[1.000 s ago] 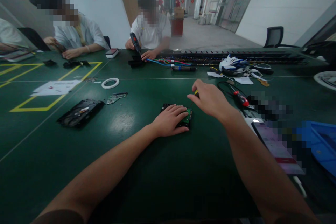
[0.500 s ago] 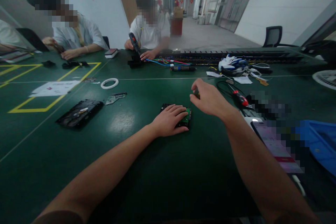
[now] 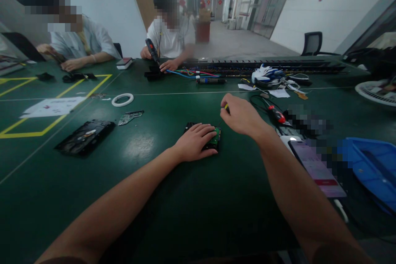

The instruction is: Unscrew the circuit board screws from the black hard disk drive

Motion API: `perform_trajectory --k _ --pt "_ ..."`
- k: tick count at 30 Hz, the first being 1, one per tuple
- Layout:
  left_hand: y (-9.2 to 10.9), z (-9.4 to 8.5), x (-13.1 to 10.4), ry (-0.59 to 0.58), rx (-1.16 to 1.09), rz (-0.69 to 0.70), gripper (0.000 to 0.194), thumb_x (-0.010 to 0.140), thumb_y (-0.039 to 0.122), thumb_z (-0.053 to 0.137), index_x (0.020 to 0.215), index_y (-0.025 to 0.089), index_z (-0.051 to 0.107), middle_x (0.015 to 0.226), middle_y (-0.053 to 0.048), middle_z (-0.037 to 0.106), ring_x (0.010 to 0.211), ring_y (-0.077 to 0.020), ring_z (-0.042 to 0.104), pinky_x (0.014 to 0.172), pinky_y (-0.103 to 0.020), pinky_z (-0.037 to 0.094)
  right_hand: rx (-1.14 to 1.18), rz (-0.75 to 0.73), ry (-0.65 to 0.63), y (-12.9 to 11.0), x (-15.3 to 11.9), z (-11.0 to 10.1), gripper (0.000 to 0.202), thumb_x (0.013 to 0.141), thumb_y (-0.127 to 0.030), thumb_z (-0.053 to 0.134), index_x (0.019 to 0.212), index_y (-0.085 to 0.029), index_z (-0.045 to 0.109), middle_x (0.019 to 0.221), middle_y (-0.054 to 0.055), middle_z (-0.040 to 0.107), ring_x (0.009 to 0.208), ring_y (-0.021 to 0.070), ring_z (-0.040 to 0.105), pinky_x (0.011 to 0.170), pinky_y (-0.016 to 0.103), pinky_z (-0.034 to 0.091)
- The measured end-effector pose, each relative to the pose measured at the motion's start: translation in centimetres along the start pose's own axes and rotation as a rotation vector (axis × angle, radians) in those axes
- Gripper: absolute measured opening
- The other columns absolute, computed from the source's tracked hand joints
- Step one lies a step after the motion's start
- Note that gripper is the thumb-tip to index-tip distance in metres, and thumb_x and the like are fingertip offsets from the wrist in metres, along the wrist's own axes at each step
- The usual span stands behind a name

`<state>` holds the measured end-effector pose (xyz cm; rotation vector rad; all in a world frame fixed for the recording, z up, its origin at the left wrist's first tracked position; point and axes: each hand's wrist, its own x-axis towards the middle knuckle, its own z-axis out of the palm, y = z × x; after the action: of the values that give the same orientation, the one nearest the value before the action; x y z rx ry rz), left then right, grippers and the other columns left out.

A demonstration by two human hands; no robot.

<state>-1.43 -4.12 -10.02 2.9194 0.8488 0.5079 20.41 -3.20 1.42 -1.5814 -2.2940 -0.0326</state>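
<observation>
Well to the left of the drive (image 3: 215, 137), on the green table (image 3: 173, 210), we see a black casing (image 3: 85, 137) lying with a pale metal piece on it. Closer in on that same side are a white ring (image 3: 113, 101) and, in front of it, a loose circuit board (image 3: 128, 118).

Our left grip (image 3: 196, 142) lies flat across the drive, palm down and fingers extended, pressing rather than clasping. The drive rests on the table beneath it, green board upward, with its right end uncovered. We do well to spread the pressure evenly so that the drive cannot slide or twist, and to leave that end clear of fingertips.

Just beyond the drive's right end, our right grip (image 3: 241, 116) is closed around a yellow-handled tool (image 3: 227, 107), mostly hidden by the fingers. We cannot tell whether its tip touches the drive. If it does, we should hold the shaft upright, push straight down and turn slowly, because a slip could scratch the board.

Further right of the drive lie a red-handled screwdriver (image 3: 280, 117), a phone (image 3: 317, 169) and a blue tray (image 3: 361, 156), none of them crowding our work.
</observation>
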Motion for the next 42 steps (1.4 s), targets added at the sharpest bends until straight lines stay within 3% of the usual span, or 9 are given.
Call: perform_trajectory --k 7,13,20,27,34,39,42 --pt "0.05 -0.06 -0.01 -0.01 0.008 -0.004 0.073 0.1 0.07 0.049 0.151 0.019 0.05 0.155 -0.015 0.054 0.149 -0.0338 0.046 0.126 -0.056 0.032 -0.093 0.063 -0.015 -0.47 -0.17 -0.39 0.024 0.104 -0.039 0.049 0.102 -0.02 0.062 0.095 0.013 0.073 0.082 0.0284 0.067 0.067 0.038 0.042" --pt "-0.01 0.0 0.02 0.0 -0.006 0.0 0.071 0.099 0.069 0.053 0.152 0.021 0.05 0.155 -0.015 0.054 0.149 -0.0343 0.046 0.125 -0.057 0.033 -0.008 -0.009 -0.019 -0.58 -0.28 -0.28 0.019 0.094 -0.019 0.052 0.111 -0.018 0.06 0.112 0.015 0.072 0.091 0.0269 0.067 0.075 0.038 0.045" --pt "0.0 0.01 0.05 -0.003 0.005 0.001 0.072 0.099 0.07 0.05 0.151 0.02 0.051 0.156 -0.014 0.054 0.149 -0.0341 0.046 0.126 -0.056 0.032 -0.032 0.048 -0.002 -0.53 -0.13 -0.2 0.018 0.101 -0.035 0.053 0.107 -0.019 0.059 0.099 0.013 0.073 0.085 0.0284 0.067 0.071 0.039 0.044" --pt "0.02 -0.02 0.03 -0.001 0.006 0.001 0.073 0.1 0.07 0.05 0.151 0.018 0.051 0.156 -0.015 0.054 0.149 -0.0343 0.046 0.126 -0.056 0.033 0.065 -0.054 -0.022 -0.45 -0.13 -0.07 0.018 0.093 -0.019 0.055 0.11 -0.02 0.058 0.114 0.013 0.071 0.096 0.0262 0.067 0.08 0.038 0.046" --pt "-0.05 0.14 0.01 0.003 0.009 0.001 0.073 0.1 0.071 0.049 0.151 0.019 0.051 0.156 -0.015 0.053 0.149 -0.0346 0.046 0.126 -0.056 0.032 -0.048 0.069 0.013 -0.52 -0.16 -0.22 0.019 0.101 -0.038 0.057 0.104 -0.02 0.061 0.098 0.013 0.073 0.088 0.03 0.068 0.072 0.039 0.044" --pt "-0.09 0.17 0.04 0.005 0.004 0.005 0.073 0.099 0.071 0.05 0.15 0.019 0.051 0.156 -0.015 0.054 0.148 -0.0344 0.047 0.126 -0.056 0.033 0.035 -0.043 0.013 -0.19 -0.16 0.12 0.017 0.092 -0.019 0.057 0.109 -0.018 0.058 0.113 0.014 0.07 0.094 0.0274 0.067 0.079 0.038 0.047" --pt "-0.09 0.2 0.05 0.012 0.007 0.005 0.072 0.099 0.071 0.05 0.15 0.019 0.051 0.155 -0.015 0.054 0.148 -0.0342 0.047 0.126 -0.056 0.033 0.066 -0.066 0.004 -0.49 -0.13 0.13 0.021 0.092 -0.017 0.057 0.112 -0.019 0.057 0.109 0.012 0.072 0.092 0.0262 0.067 0.079 0.038 0.046"
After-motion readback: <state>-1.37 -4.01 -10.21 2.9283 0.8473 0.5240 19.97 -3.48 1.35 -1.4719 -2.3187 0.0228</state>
